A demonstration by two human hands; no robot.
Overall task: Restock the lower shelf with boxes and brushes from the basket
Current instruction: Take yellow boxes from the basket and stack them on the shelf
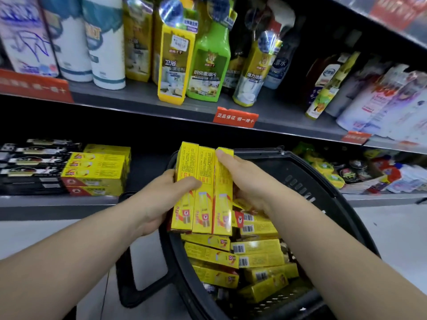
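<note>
Yellow boxes (203, 190), three side by side, upright, held just above the black basket (312, 181). Left hand (166, 197) grips the left one, thumb across its face. Right hand (245, 181) grips the right one, thumb on its top edge. Loose boxes (256, 252) lie in the basket. Lower shelf (57, 200), left of the basket, carries a yellow stack (94, 174) beside black packs (32, 167).

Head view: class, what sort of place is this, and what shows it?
Probably a shop aisle: rows of cleaning bottles on a shelf, red labels on the shelf edge, and a black basket holding yellow boxes.
</note>
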